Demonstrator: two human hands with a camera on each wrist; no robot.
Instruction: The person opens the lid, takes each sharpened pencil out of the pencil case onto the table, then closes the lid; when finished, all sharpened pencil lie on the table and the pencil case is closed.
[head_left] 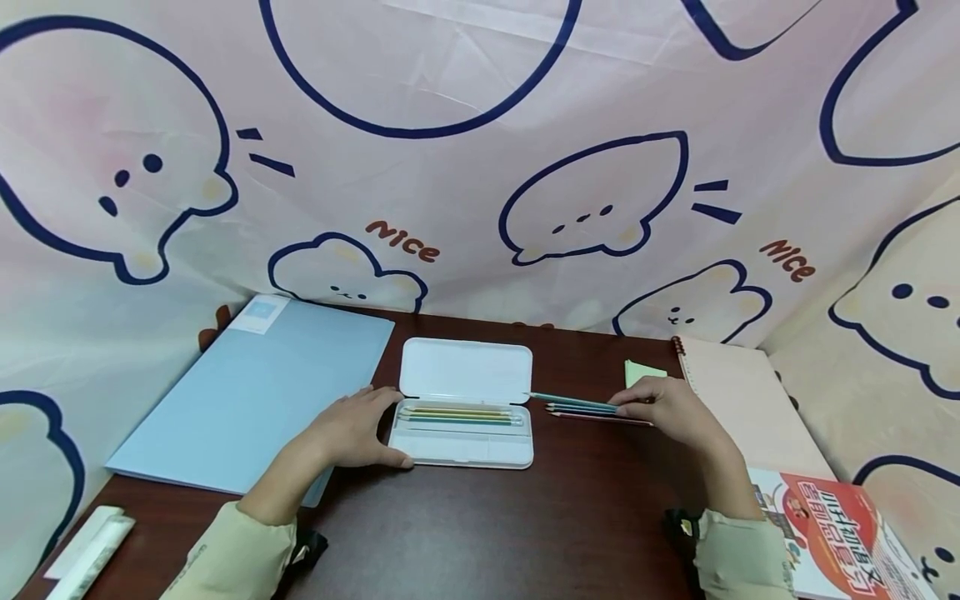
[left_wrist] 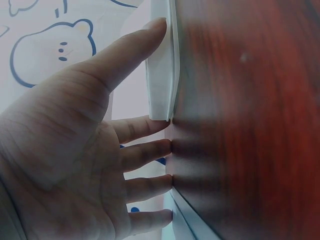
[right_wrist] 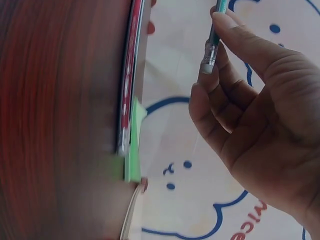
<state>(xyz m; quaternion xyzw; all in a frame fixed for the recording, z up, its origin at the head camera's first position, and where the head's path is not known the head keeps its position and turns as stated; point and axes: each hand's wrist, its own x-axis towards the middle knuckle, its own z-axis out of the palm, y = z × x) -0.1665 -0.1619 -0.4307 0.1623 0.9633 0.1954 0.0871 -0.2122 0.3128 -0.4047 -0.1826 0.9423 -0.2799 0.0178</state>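
Note:
A white pencil case lies with its lid folded back; several pencils lie side by side in its upper part. My left hand rests at the case's left end, fingers spread and fairly straight, with the thumb against the front side and the index finger by the corner. Between thumb and fingers, my right hand pinches a teal pencil near its white eraser. This pencil points left, its tip by the case's right edge. Under it on the table lie more pencils, one of them red.
At left lies a big light-blue folder, with white objects near the front left corner. Green paper sits behind my right hand. On the right are a spiral notebook and a red-and-white book. Printed cloth hangs behind.

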